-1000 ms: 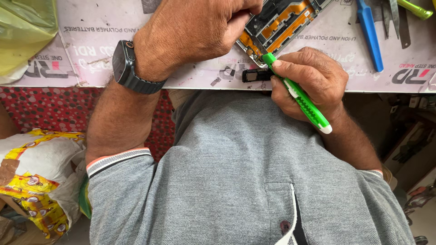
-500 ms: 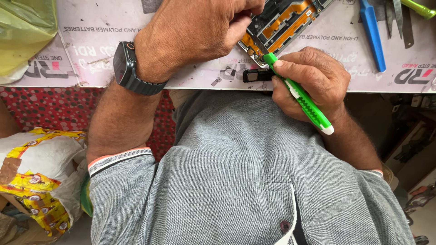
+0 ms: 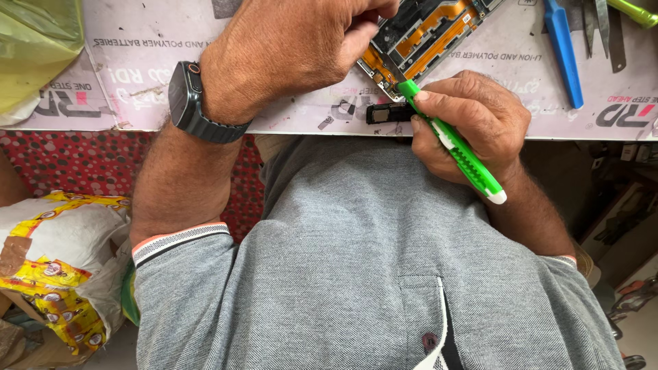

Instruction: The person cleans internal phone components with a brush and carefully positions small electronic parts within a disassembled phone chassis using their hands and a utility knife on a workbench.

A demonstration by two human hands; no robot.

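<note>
An opened phone [image 3: 428, 34] with orange flex cables lies on a white work mat [image 3: 137, 62]. My left hand [image 3: 288, 48], a dark watch [image 3: 192, 103] on its wrist, presses down on the phone's lower left edge. My right hand [image 3: 473, 127] grips a green screwdriver [image 3: 456, 144] like a pen, its tip at the phone's bottom corner. A small black part [image 3: 387, 113] lies on the mat just below that corner, touching my right fingers.
A blue plastic pry tool [image 3: 563, 51], metal tweezers [image 3: 606, 27] and a green tool [image 3: 634, 10] lie at the mat's right. A yellow-green bag [image 3: 31, 48] sits at the left. A white and yellow sack [image 3: 58, 267] rests on the floor beside a red dotted cloth [image 3: 75, 164].
The view has shifted slightly; both hands stay on the phone and the screwdriver tip remains at the same corner.
</note>
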